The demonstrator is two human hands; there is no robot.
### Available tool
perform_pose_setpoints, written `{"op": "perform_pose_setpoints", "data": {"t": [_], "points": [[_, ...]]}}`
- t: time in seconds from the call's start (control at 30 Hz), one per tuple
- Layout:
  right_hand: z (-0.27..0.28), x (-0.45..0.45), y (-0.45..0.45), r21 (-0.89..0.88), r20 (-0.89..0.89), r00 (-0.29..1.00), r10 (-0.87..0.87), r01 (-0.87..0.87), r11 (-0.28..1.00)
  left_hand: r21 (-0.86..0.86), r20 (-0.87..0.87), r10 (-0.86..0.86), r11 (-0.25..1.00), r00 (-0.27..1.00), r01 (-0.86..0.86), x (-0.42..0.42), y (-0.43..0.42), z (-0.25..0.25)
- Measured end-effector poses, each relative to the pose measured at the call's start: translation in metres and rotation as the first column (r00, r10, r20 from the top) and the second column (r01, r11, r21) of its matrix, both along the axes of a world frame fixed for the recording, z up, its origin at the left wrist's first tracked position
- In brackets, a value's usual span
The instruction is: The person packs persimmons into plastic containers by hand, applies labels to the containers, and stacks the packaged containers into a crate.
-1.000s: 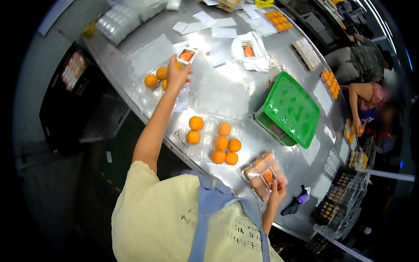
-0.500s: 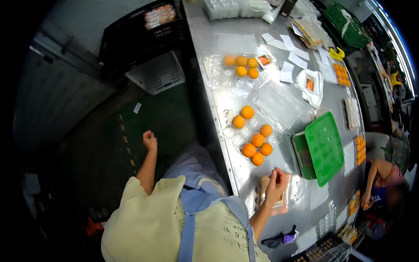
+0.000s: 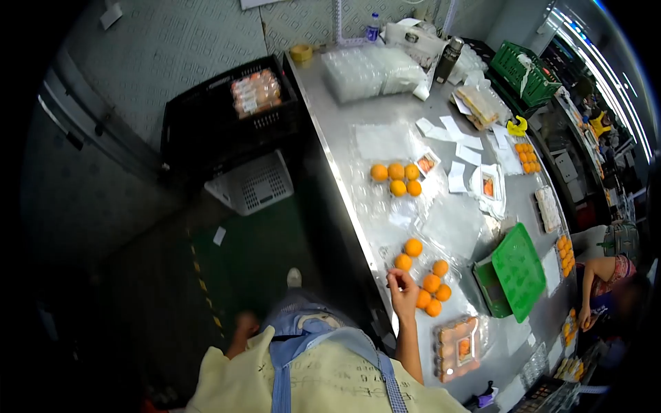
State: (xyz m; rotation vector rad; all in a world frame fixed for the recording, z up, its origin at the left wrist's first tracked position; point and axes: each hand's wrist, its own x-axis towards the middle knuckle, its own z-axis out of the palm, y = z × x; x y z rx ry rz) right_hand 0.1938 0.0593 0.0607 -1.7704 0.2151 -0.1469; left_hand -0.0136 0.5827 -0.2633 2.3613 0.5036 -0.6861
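My right hand (image 3: pixel 402 292) is over the table's near edge, beside an open clear tray that holds several loose oranges (image 3: pixel 432 283). Its fingers are curled together with nothing visible in them. My left hand (image 3: pixel 246 322) hangs low at my side, off the table; blur hides its fingers. To the right of my forearm lies a closed clear pack (image 3: pixel 447 354) full of round fruit, with a picture label (image 3: pixel 464 347) on top. Farther up the table, another open clear tray (image 3: pixel 361 189) holds several oranges.
A green basket (image 3: pixel 516 272) stands right of the oranges. White paper slips (image 3: pixel 468 153) and stacked clear trays (image 3: pixel 372 72) lie toward the far end. Black crates (image 3: pixel 200 131) and a grey crate (image 3: pixel 261 186) sit left of the table. Another person's arm (image 3: pixel 589 292) is across the table.
My right hand has left the labelled pack and moved up the table to the loose oranges. My left hand has dropped back toward my body. The view has shifted toward the far end.
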Motion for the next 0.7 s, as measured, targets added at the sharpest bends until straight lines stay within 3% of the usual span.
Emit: {"op": "perform_pose_setpoints", "data": {"t": [0.03, 0.07, 0.13, 0.17, 0.27, 0.3, 0.33, 0.37, 0.4, 0.43, 0.5, 0.53, 0.6, 0.7], "points": [[-0.001, 0.017, 0.026, -0.014, -0.023, 0.999, 0.036, -0.036, 0.999, 0.263, 0.108, -0.394, 0.897, 0.913, 0.356, 0.029, 0.021, -0.006], [0.001, 0.032, 0.051, -0.030, -0.057, 0.996, 0.070, -0.072, 0.997, 0.354, 0.157, -0.448, 0.857, 0.880, 0.374, 0.054, 0.036, -0.013], [0.008, 0.066, 0.102, 0.053, -0.041, 0.988, 0.151, -0.149, 0.987, 0.365, 0.058, -0.350, 0.879, 0.935, 0.306, 0.106, 0.044, -0.010], [0.008, 0.084, 0.121, 0.014, -0.035, 0.976, 0.214, -0.214, 0.977, 0.381, 0.016, -0.300, 0.884, 0.954, 0.272, 0.145, 0.050, -0.007], [0.038, 0.132, 0.164, -0.166, -0.013, 0.955, 0.297, -0.295, 0.941, 0.421, 0.039, -0.433, 0.825, 0.901, 0.378, 0.239, 0.059, 0.074], [0.040, 0.143, 0.170, -0.175, -0.017, 0.960, 0.281, -0.280, 0.944, 0.483, 0.090, -0.508, 0.774, 0.857, 0.408, 0.265, 0.062, 0.079], [0.042, 0.154, 0.173, -0.187, -0.021, 0.964, 0.266, -0.265, 0.946, 0.242, 0.199, -0.332, 0.928, 0.922, 0.282, 0.290, 0.064, 0.083], [0.042, 0.164, 0.173, -0.201, -0.026, 0.967, 0.253, -0.253, 0.946, -0.032, 0.246, -0.124, 0.990, 0.961, 0.136, 0.315, 0.063, 0.086], [0.040, 0.173, 0.172, -0.201, -0.027, 0.973, 0.231, -0.231, 0.952, -0.448, 0.068, 0.250, 0.873, 0.966, -0.195, 0.338, 0.055, 0.090], [0.034, 0.181, 0.169, -0.203, -0.028, 0.977, 0.212, -0.213, 0.956, -0.673, -0.199, 0.577, 0.507, 0.792, -0.538, 0.362, 0.046, 0.099], [0.024, 0.200, 0.153, -0.214, -0.042, 0.977, 0.208, -0.212, 0.954, -0.653, -0.048, 0.563, 0.608, 0.825, -0.452, 0.410, 0.014, 0.116], [0.022, 0.211, 0.145, -0.133, -0.077, 0.979, 0.186, -0.195, 0.972, -0.634, 0.029, 0.551, 0.655, 0.834, -0.411, 0.432, -0.001, 0.124], [0.020, 0.236, 0.132, 0.042, -0.146, 0.977, 0.152, -0.148, 0.988, -0.644, -0.035, 0.508, 0.647, 0.861, -0.408, 0.474, -0.021, 0.134], [0.012, 0.282, 0.116, 0.131, -0.089, 0.993, 0.078, -0.066, 0.989, -0.670, -0.027, 0.392, 0.676, 0.920, -0.308, 0.521, -0.065, 0.179]]}}
